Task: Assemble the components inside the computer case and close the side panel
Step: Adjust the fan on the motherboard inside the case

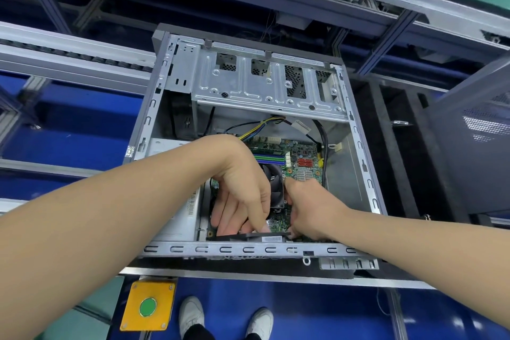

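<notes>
An open grey computer case (361, 152) lies on its side on the workbench, its green motherboard (305, 163) showing inside. Near the case's front rim sits a flat black card (248, 236) with a white label. My left hand (242, 193) reaches down into the case, fingers extended, the index fingertip pressing on the card's top edge. My right hand (309, 210) is beside it with fingers curled round the card's right end. A black CPU fan (273, 185) stands between the two hands. A silver drive cage (265, 83) spans the far part of the case.
A perforated grey side panel (480, 146) leans at the right. Black foam strips (397, 157) lie beside the case. A yellow box with a green button (148, 306) hangs below the bench edge. Conveyor rails (69, 55) run at the left. My white shoes (226, 317) are on the floor.
</notes>
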{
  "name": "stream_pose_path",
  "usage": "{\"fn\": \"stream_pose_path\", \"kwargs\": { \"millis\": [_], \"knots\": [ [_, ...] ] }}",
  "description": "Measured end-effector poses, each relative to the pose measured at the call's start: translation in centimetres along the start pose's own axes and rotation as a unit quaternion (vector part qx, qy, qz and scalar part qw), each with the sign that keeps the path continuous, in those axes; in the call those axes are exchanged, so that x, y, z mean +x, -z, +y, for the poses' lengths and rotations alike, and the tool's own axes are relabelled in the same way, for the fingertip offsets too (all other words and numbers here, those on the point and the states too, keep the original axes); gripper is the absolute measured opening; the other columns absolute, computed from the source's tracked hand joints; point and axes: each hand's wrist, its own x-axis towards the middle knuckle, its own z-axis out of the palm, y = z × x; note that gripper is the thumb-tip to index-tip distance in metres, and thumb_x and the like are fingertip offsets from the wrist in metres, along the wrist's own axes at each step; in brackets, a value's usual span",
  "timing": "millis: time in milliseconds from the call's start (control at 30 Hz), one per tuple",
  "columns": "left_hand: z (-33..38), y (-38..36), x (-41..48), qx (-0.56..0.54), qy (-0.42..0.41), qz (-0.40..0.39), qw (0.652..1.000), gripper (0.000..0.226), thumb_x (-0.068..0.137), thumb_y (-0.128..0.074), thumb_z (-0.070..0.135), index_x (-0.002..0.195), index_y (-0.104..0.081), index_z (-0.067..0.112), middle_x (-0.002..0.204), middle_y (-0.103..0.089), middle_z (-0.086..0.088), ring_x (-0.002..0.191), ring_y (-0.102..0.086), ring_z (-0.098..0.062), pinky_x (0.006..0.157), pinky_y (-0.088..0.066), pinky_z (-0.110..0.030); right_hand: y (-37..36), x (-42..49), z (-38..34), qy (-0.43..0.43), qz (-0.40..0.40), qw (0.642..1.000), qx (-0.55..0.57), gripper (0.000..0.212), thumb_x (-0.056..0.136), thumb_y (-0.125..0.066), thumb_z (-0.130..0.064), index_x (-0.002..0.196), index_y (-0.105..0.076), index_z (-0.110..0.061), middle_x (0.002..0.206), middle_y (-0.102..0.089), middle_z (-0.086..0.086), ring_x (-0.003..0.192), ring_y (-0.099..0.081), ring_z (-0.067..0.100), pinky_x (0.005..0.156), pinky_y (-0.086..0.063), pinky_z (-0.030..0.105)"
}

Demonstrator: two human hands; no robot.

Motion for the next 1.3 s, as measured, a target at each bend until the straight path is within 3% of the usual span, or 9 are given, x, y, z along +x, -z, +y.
{"fn": "stream_pose_path", "kwargs": {
  "millis": [100,233,400,533,667,867,1033,1233,1300],
  "knots": [
    [0.4,0.9,-0.8,-0.054,-0.098,-0.110,0.988,0.035,0.102,-0.061,0.041,0.096,-0.064,0.007,0.092,-0.075,-0.023,0.088,-0.075,-0.036,0.077,-0.064,-0.045,-0.3,0.4,0.2,0.005,0.000,0.999,-0.033,0.049,0.082,-0.088,-0.014,0.111,-0.049,-0.014,0.106,-0.064,0.011,0.091,-0.063,0.029,0.074,-0.057,0.038],
    [1.0,0.7,-1.4,-0.059,-0.147,-0.080,0.984,0.035,0.102,-0.059,0.044,0.091,-0.065,0.011,0.090,-0.069,-0.018,0.086,-0.072,-0.035,0.076,-0.064,-0.046,-0.7,0.9,0.4,0.013,0.008,0.998,-0.067,0.044,0.089,-0.073,-0.015,0.128,-0.052,-0.011,0.111,-0.064,0.011,0.094,-0.065,0.030,0.075,-0.059,0.039],
    [1.9,-0.9,-1.7,-0.028,-0.111,-0.051,0.992,0.023,0.103,-0.062,0.025,0.083,-0.063,0.014,0.073,-0.058,-0.003,0.079,-0.061,-0.030,0.085,-0.061,-0.048,-0.2,0.9,0.1,0.030,-0.002,0.993,-0.113,0.029,0.095,-0.063,-0.012,0.123,-0.059,-0.005,0.107,-0.062,0.010,0.096,-0.062,0.029,0.076,-0.055,0.035],
    [1.6,-1.7,-4.1,-0.009,-0.110,-0.026,0.994,0.021,0.106,-0.056,0.017,0.085,-0.058,0.015,0.084,-0.049,-0.007,0.080,-0.042,-0.026,0.082,-0.051,-0.041,0.1,0.9,0.1,0.048,-0.009,0.989,-0.143,0.016,0.099,-0.061,-0.012,0.112,-0.065,-0.004,0.115,-0.067,0.013,0.106,-0.065,0.031,0.087,-0.056,0.036],
    [1.7,-2.7,-6.0,-0.006,-0.080,0.003,0.997,0.022,0.106,-0.054,0.013,0.084,-0.053,0.015,0.091,-0.041,-0.011,0.084,-0.034,-0.029,0.084,-0.036,-0.043,0.1,0.9,0.2,0.050,0.004,0.987,-0.154,0.024,0.103,-0.056,-0.014,0.080,-0.051,-0.009,0.084,-0.055,0.006,0.087,-0.056,0.028,0.075,-0.048,0.035],
    [3.2,-3.7,-7.7,0.020,-0.018,0.049,0.998,0.015,0.105,-0.051,0.005,0.096,-0.055,0.015,0.101,-0.051,-0.011,0.090,-0.042,-0.025,0.084,-0.039,-0.038,0.2,0.4,0.4,0.051,0.017,0.988,-0.146,0.037,0.105,-0.048,-0.006,0.069,-0.041,-0.009,0.070,-0.043,0.003,0.071,-0.048,0.025,0.061,-0.042,0.031],
    [4.4,-4.4,-7.7,0.001,0.056,0.085,0.995,0.018,0.106,-0.047,0.003,0.094,-0.054,0.016,0.097,-0.048,-0.012,0.081,-0.054,-0.027,0.084,-0.062,-0.040,1.1,-1.3,0.2,0.068,0.023,0.987,-0.141,0.035,0.103,-0.047,-0.004,0.069,-0.041,-0.010,0.069,-0.039,0.003,0.057,-0.033,0.016,0.048,-0.029,0.026],
    [5.4,-4.3,-8.4,0.137,0.124,0.101,0.978,0.021,0.105,-0.053,0.015,0.089,-0.053,0.027,0.084,-0.054,-0.001,0.080,-0.053,-0.028,0.080,-0.049,-0.040,3.1,-4.0,0.9,0.132,0.060,0.985,-0.091,0.008,0.100,-0.063,-0.018,0.099,-0.067,-0.011,0.088,-0.062,0.006,0.077,-0.057,0.025,0.068,-0.047,0.030],
    [5.5,-4.7,-8.7,0.140,0.130,0.112,0.975,0.020,0.107,-0.049,0.021,0.094,-0.055,0.034,0.096,-0.062,-0.001,0.091,-0.063,-0.025,0.083,-0.049,-0.038,3.8,-4.8,0.9,0.144,0.073,0.986,-0.052,0.021,0.098,-0.062,-0.013,0.113,-0.075,-0.004,0.101,-0.073,0.010,0.091,-0.070,0.029,0.078,-0.056,0.037]
  ]
}}
